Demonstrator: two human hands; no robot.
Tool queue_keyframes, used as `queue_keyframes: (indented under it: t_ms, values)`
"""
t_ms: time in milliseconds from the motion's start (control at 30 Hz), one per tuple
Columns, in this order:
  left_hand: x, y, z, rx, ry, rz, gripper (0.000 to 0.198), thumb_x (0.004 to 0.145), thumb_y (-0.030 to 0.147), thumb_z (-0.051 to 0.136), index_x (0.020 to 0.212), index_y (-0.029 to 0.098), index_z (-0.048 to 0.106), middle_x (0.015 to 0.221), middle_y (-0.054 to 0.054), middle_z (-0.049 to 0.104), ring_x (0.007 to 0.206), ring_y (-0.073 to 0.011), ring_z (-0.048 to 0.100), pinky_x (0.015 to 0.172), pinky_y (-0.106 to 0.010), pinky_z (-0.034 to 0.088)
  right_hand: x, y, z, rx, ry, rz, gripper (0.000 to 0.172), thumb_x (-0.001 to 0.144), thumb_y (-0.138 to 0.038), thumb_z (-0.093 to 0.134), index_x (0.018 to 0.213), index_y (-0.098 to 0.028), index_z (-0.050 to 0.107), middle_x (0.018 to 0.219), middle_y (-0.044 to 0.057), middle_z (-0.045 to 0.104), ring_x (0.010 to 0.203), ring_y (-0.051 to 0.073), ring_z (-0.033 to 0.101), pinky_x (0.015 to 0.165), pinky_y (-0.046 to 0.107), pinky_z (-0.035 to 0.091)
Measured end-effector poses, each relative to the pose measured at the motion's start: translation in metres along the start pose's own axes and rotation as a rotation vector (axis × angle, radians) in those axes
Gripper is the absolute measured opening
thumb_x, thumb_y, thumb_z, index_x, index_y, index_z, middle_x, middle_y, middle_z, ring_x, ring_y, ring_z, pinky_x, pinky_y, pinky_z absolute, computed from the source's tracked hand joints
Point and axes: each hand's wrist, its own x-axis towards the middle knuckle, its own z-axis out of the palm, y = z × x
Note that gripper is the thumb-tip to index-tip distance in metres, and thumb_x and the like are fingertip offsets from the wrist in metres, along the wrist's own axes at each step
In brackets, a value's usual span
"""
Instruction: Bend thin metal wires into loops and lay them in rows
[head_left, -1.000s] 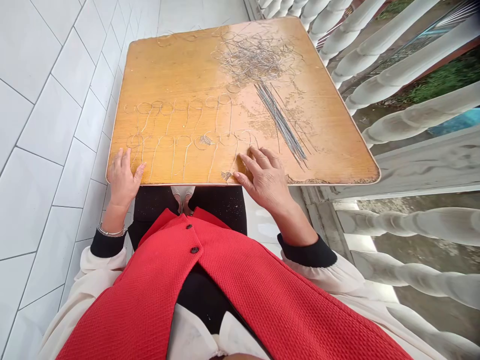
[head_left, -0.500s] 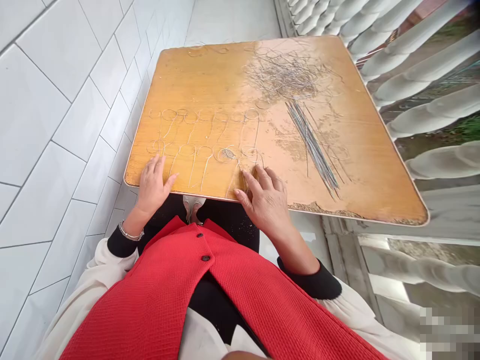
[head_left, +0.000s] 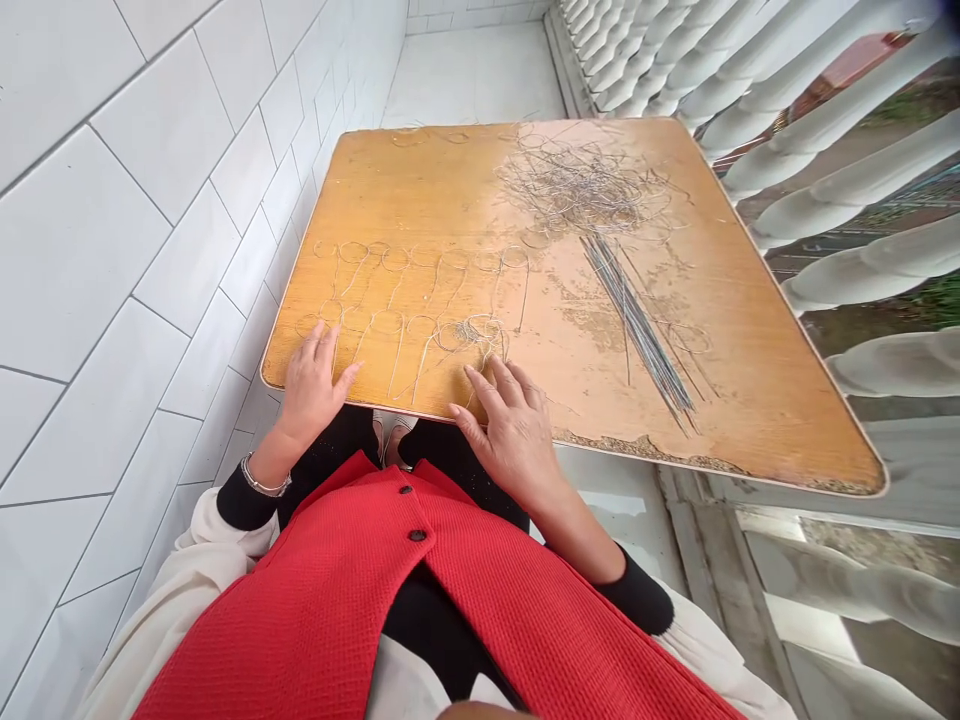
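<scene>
My left hand (head_left: 315, 375) lies flat near the front left corner of the wooden tabletop (head_left: 780, 400), fingers stretched, touching the leftmost wire loop of the front row. At the front edge, my right hand (head_left: 514, 420) rests with fingers spread and bent a little, its fingertips on a cluster of overlapping wire loops (head_left: 480, 330). Thin wires with ringed ends lie in two rows on the left half of the table. Whether the right fingertips pinch any wire is not visible.
A bundle of straight grey wires (head_left: 641, 335) lies right of my right hand. Behind it spreads a tangled heap of bent wires (head_left: 589, 190). A white tiled wall (head_left: 172, 250) borders the left, a white balustrade (head_left: 847, 260) the right. The table's front edge is chipped.
My right hand has shifted left along the front edge, and wire loops by its fingertips are now bunched closer together. My left hand stays in place. The camera view has tilted slightly.
</scene>
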Motion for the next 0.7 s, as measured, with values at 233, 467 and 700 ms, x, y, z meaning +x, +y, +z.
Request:
queue_keyframes:
  t_ms: [233, 467, 700]
  values:
    - [0.017, -0.007, -0.001, 0.132, -0.1, -0.023, 0.083, 0.094, 0.069, 0.05, 0.15, 0.008, 0.047, 0.159, -0.029, 0.042, 0.149, -0.0446, 0.041, 0.119, -0.059, 0.037, 0.009, -0.02, -0.004, 0.087, -0.134, -0.096, 0.057, 0.101, -0.051, 0.048, 0.139, -0.012, 0.064, 0.154, 0.025, 0.049, 0.146, 0.043, 0.042, 0.114, 0.065, 0.042]
    - [0.02, 0.003, 0.006, 0.119, -0.147, 0.061, 0.078, 0.096, 0.063, 0.052, 0.151, 0.008, 0.045, 0.16, -0.029, 0.04, 0.151, -0.0438, 0.038, 0.12, -0.06, 0.036, 0.022, -0.034, -0.003, 0.138, -0.196, -0.151, 0.059, 0.101, -0.053, 0.047, 0.142, -0.013, 0.062, 0.157, 0.024, 0.048, 0.147, 0.043, 0.042, 0.113, 0.067, 0.043]
    - [0.017, 0.014, 0.013, 0.059, -0.185, 0.155, 0.076, 0.096, 0.057, 0.056, 0.152, 0.008, 0.043, 0.161, -0.029, 0.039, 0.153, -0.0418, 0.036, 0.123, -0.058, 0.034, 0.026, -0.033, -0.003, 0.219, -0.204, -0.183, 0.059, 0.101, -0.052, 0.049, 0.143, -0.012, 0.061, 0.157, 0.025, 0.046, 0.149, 0.041, 0.04, 0.115, 0.065, 0.043]
